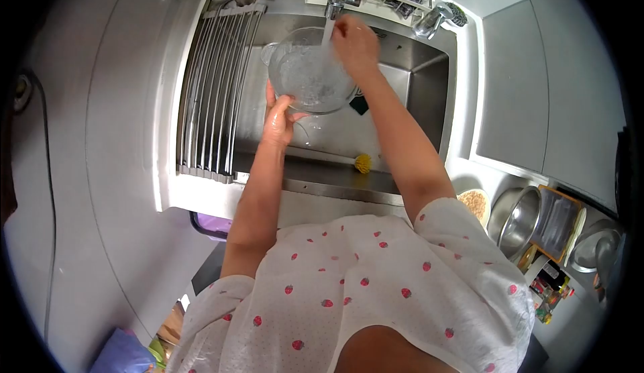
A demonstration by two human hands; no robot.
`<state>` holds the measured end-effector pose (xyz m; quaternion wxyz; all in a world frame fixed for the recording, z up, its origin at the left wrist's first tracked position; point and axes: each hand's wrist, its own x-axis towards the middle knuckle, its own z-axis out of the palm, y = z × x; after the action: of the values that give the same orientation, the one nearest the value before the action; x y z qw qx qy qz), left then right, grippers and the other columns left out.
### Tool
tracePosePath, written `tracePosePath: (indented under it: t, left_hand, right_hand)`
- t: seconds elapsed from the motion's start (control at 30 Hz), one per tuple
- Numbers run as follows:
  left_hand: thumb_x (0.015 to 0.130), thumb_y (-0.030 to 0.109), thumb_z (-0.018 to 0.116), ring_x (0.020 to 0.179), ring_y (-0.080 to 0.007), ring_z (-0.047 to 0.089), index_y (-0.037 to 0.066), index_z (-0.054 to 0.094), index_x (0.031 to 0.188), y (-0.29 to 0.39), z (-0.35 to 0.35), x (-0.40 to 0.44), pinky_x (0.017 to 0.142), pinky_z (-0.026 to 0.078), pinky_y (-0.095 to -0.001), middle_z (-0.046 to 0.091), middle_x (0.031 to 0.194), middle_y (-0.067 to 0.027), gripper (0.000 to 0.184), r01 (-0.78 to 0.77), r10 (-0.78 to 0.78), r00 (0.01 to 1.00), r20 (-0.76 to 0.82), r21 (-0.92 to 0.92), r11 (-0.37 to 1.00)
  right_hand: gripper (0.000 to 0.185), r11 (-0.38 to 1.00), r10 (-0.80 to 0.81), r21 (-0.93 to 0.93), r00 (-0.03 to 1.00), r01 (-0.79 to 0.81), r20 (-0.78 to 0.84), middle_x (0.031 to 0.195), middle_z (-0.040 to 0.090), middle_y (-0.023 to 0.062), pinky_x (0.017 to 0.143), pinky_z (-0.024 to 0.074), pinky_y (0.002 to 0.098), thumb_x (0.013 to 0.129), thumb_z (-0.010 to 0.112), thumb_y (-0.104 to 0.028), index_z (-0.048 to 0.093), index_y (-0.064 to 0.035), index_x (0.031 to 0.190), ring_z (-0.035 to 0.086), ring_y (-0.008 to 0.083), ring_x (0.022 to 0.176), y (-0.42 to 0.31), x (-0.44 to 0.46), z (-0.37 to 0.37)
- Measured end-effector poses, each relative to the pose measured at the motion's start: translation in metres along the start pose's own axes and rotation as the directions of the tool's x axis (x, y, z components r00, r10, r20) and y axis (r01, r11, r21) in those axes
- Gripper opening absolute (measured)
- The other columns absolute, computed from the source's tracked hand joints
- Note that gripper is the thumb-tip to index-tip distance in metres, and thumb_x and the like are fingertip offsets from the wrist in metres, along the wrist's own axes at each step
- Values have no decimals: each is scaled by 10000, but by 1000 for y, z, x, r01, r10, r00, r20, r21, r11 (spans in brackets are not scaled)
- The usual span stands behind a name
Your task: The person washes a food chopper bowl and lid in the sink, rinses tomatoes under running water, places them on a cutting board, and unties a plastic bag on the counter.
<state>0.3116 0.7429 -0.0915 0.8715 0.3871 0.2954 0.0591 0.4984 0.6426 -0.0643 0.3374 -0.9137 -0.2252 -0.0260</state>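
While the left hand (278, 123) supports the clear glass bowl (298, 71) at its lower left rim, I read the right hand (357, 45) at the bowl's upper right side, just below the faucet (335, 4). The bowl is located over the left-centre part of the steel sink (429, 88), with its small side handle (267, 54) pointing left, and a water stream (329, 32) runs from the spout toward its upper right part, beside the right fingers. Left-hand finger state: spread apart around the glass, gripping the rim — the skin is wet and glossy. Right-hand finger state: curled and blurred at the stream; from my feed, I cannot tell whether they pinch anything or press on the glass. The bowl's interior appears wet and cloudy; I cannot read a water level. A dark scouring pad (359, 104) lies in the sink near the bowl's lower right edge. Farther down, a brush with a yellow head (363, 164) lies crosswise near the front wall — its pale handle points left. A slatted metal drying rack (215, 91) spans the sink's left end.
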Motion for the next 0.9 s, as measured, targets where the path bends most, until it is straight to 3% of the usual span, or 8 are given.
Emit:
tracePosePath:
  t: [0.07, 0.13, 0.17, 0.23, 0.5, 0.57, 0.63, 0.9]
  left_hand:
    - [701, 121, 508, 1143, -301, 397, 246, 141, 1380, 3, -3, -1, 767, 462, -455, 323, 1318, -117, 782, -2, 2, 1000, -1, -8, 1000]
    - [700, 122, 506, 1149, -301, 390, 237, 152, 1377, 5, -1, -2, 776, 458, -455, 322, 1317, -116, 772, 6, -6, 1000, 4, -16, 1000]
    - [700, 124, 504, 1155, -301, 383, 229, 162, 1373, 6, 1, -3, 785, 454, -454, 320, 1317, -114, 762, 16, -15, 1000, 14, -21, 1000]
    - [699, 122, 499, 1149, -304, 392, 223, 170, 1371, 3, 0, -1, 791, 453, -455, 331, 1309, -115, 755, 38, -39, 999, 22, 17, 999]
    - [684, 57, 453, 1118, -325, 449, 173, 257, 1354, -25, 0, 13, 887, 419, -443, 368, 1294, -129, 708, 61, -23, 987, 160, -239, 969]
    - [741, 2, 437, 1084, -306, 463, 154, 297, 1328, -33, 8, 18, 813, 451, -436, 419, 1242, -118, 622, 68, -72, 997, -8, -267, 961]
    - [784, 19, 438, 1065, -307, 473, 133, 321, 1311, -45, 6, 29, 805, 452, -440, 444, 1216, -120, 551, 111, -139, 989, -54, -356, 928]
    - [881, 160, 470, 1024, -295, 491, 68, 439, 1182, -62, 1, 41, 811, 441, -441, 518, 1092, -117, 317, 230, -213, 973, 88, -412, 882]
  right_hand:
    - [468, 973, -226, -92, 951, 211, -209, 887, 625, 127, 633, 486, 342, 718, 658, -358, 558, -81, 1082, 601, 223, 640, 35, -14, -2]
    - [610, 976, 189, 29, 911, -214, 365, 1008, 599, 130, 644, 485, 357, 695, 678, -313, 465, -98, 1225, 598, 221, 648, 45, -27, -8]
    - [610, 975, 194, 28, 911, -219, 364, 1008, 599, 130, 644, 485, 357, 695, 678, -313, 465, -98, 1225, 598, 221, 648, 51, -32, -12]
    - [647, 495, 330, 176, 371, -851, 868, 946, 593, 146, 581, 489, 363, 702, 643, -183, 389, -48, 1282, 600, 235, 618, 25, -43, -49]
    - [592, 701, 395, 248, 653, -669, 646, 920, 563, 210, 495, 489, 349, 722, 467, -25, 344, -41, 1301, 606, 263, 579, 8, -67, -58]
    - [595, 729, 408, 271, 717, -629, 565, 959, 559, 230, 538, 503, 368, 727, 444, -5, 326, -46, 1309, 621, 290, 632, 7, -76, -55]
    - [621, 994, -84, 83, 991, 75, 106, 1044, 533, 271, 643, 505, 405, 727, 426, 29, 292, -67, 1326, 605, 361, 816, 7, -87, -49]
    - [689, 982, -117, -127, 975, 143, 189, 1240, 433, 212, 680, 501, 403, 706, 505, 35, 323, -210, 1324, 555, 369, 941, -46, -111, -83]
